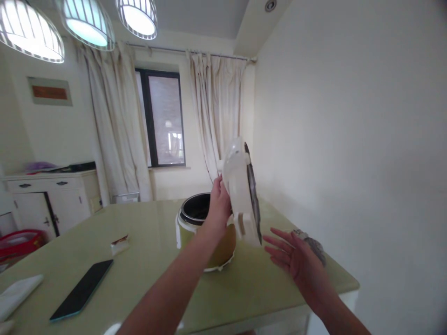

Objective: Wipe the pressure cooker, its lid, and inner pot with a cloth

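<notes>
My left hand (220, 204) is closed on the white lid (239, 190) of a pressure cooker. The lid is held up on edge, its dark underside turned to the right. Behind my left forearm stands the cooker body (186, 230), gold and white, with its dark inner pot (197, 207) showing at the open top. Part of the cooker is hidden by my arm and the lid. My right hand (296, 256) is held with fingers spread, just right of the lid's lower edge, and nothing is in it.
A grey patterned object (312, 244) lies behind my right hand on the green table (150, 288). Leftward are a dark tablet-like slab (84, 288), a small packet (119, 244) and a white item (19, 295). The wall (366, 163) borders the table's right side.
</notes>
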A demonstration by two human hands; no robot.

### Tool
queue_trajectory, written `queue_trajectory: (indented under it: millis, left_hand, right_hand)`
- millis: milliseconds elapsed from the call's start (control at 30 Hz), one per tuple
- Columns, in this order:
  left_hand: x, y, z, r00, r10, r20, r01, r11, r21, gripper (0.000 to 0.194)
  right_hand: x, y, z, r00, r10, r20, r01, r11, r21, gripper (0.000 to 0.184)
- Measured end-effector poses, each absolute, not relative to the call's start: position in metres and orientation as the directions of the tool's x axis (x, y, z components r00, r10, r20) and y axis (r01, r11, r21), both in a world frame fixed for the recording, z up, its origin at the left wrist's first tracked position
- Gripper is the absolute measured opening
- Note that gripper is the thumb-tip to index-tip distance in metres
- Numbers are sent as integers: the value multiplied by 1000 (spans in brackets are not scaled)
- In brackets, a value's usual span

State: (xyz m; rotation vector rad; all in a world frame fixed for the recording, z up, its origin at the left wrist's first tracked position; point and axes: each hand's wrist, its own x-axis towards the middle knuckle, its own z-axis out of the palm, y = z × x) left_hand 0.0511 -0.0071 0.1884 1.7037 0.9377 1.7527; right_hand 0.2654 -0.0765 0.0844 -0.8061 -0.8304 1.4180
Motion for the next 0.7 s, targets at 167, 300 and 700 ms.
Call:
queue_trajectory:
  millis: [167, 300, 700]
  left_hand:
    - [0, 18, 272, 133, 497, 857, 598, -730, 330, 49]
    - [-25, 28, 304, 520, 488, 701, 752, -651, -104, 53]
    - [-71, 103, 268, 689, 663, 295, 723, -661, -203, 50]
  right_hand:
    - [277, -45, 83, 120, 991, 65, -462, 113, -879, 45]
    - [278, -12, 104, 250, 947, 200, -377, 285, -881, 43]
    - [189, 56, 104, 13, 857, 515, -30, 515, -856, 61]
